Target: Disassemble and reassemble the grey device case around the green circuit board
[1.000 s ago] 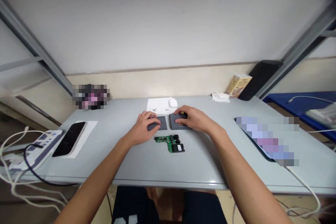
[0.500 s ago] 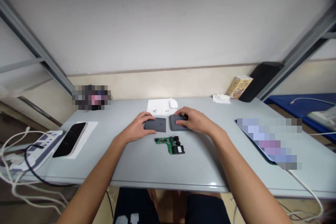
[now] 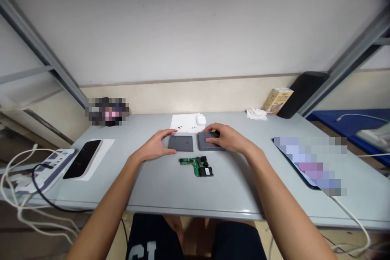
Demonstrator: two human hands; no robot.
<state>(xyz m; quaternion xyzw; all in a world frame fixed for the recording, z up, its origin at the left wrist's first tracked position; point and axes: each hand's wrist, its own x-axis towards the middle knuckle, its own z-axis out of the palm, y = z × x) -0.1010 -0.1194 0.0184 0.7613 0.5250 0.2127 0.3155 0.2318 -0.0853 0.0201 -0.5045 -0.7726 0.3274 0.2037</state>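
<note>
A flat dark grey panel (image 3: 181, 144) lies on the desk. My left hand (image 3: 157, 145) is at its left end, thumb and fingers spread apart around the corners, not closed on it. Beside it to the right sits a dark grey case (image 3: 206, 145) with a row of small holes along its front side. My right hand (image 3: 225, 136) grips this case, thumb on top and fingers at the far edge; a small bit of yellow shows between the fingers, its source hidden. Nearer to me lies a green circuit board (image 3: 196, 165) with black parts, touched by neither hand.
Behind the panel, a white sheet (image 3: 185, 120) bears several tiny black screws (image 3: 179, 127) and a white earbud case (image 3: 200, 120). A phone (image 3: 83, 159) and power strip (image 3: 56, 168) lie left; a tablet-like device (image 3: 304, 162) lies right. A carton (image 3: 278, 100) stands at the back.
My left hand has slid slightly left and its fingers have opened away from the grey panel. My right hand stays on the case. The view has shifted a little.
</note>
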